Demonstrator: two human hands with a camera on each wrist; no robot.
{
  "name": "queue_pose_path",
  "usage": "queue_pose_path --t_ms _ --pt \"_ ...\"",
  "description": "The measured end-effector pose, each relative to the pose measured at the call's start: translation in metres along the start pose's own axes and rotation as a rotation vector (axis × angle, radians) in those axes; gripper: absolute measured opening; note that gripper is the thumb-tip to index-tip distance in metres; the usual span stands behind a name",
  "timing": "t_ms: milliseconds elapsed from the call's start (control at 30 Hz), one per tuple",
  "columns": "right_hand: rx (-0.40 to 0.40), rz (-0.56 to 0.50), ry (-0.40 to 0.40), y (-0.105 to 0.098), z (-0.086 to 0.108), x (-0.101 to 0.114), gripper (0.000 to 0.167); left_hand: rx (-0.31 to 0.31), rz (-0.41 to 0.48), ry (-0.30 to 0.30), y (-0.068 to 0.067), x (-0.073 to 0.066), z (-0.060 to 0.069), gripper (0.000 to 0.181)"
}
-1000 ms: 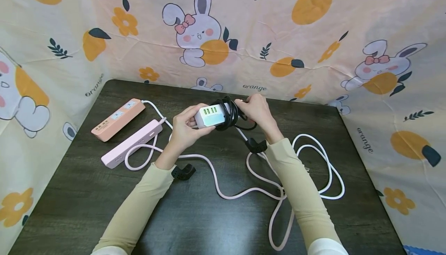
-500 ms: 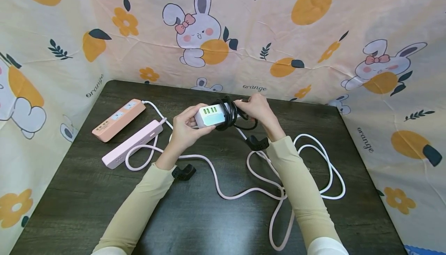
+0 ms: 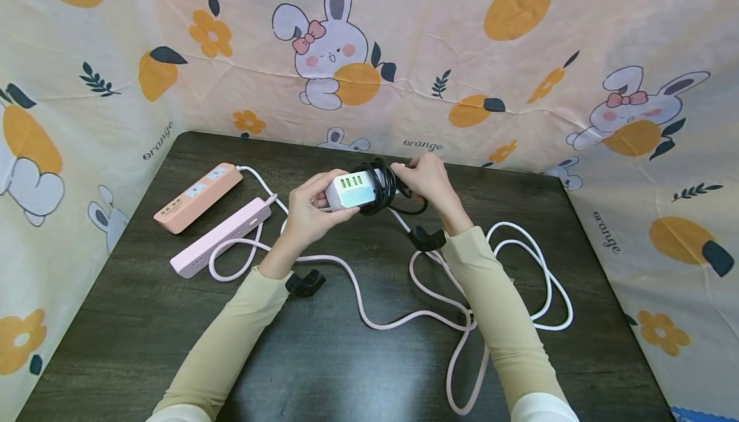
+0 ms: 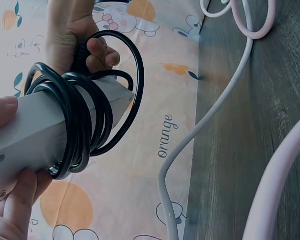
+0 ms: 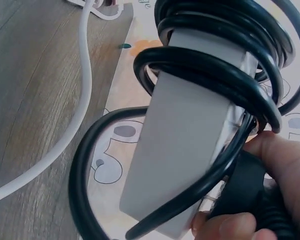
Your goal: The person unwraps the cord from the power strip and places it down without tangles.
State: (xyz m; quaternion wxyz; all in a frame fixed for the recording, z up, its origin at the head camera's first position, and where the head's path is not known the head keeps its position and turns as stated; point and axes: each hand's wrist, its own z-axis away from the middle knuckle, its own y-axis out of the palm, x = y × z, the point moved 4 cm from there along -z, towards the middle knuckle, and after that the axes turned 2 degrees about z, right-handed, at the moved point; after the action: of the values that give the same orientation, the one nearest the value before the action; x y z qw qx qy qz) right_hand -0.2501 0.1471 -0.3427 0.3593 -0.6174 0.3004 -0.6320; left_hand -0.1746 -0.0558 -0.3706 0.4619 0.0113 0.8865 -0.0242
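Note:
A white power strip (image 3: 352, 191) with several green-marked slots on its end face is held up above the far part of the table. Black cord (image 3: 381, 188) is wound around its body in several loops. My left hand (image 3: 308, 210) grips the strip's left end, thumb on one side and fingers on the other. At the other end, my right hand (image 3: 428, 181) holds the cord's black plug (image 5: 245, 182), its fingers curled round it. In the right wrist view one loose loop of cord hangs past the strip's bare end. The plug's prongs are hidden.
An orange power strip (image 3: 198, 199) and a pink power strip (image 3: 220, 237) lie at the table's left. Long white and pale pink cables (image 3: 392, 326) snake across the dark table (image 3: 346, 377) to the right. Printed cloth (image 3: 404, 56) hangs behind and at both sides.
Both hands keep their hold on the power strip and plug, almost without motion. The printed cloth at the far left has shifted a little.

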Motion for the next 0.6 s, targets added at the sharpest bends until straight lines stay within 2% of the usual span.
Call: queue_pose_path --t_ms 67,200,300,433,533,600 --pt "-0.006 -0.001 0.008 0.001 -0.001 -0.001 0.049 -0.001 -0.020 -0.001 0.000 -0.008 0.000 0.051" --pt "-0.028 -0.007 0.021 0.001 -0.003 -0.003 0.048 -0.002 -0.037 0.002 0.001 -0.010 0.000 0.050" --pt "-0.054 -0.029 0.014 0.001 -0.003 -0.005 0.050 -0.016 -0.005 0.017 0.001 -0.007 -0.001 0.050" --pt "-0.041 -0.043 -0.017 0.000 0.000 -0.002 0.051 -0.046 0.044 0.011 -0.003 0.008 -0.004 0.052" --pt "-0.006 0.002 -0.026 -0.003 0.003 0.002 0.052 -0.054 0.062 -0.005 -0.004 0.023 -0.005 0.054" --pt "0.018 0.044 -0.022 -0.006 0.004 0.005 0.053 -0.053 0.076 -0.020 -0.004 0.028 -0.005 0.054"
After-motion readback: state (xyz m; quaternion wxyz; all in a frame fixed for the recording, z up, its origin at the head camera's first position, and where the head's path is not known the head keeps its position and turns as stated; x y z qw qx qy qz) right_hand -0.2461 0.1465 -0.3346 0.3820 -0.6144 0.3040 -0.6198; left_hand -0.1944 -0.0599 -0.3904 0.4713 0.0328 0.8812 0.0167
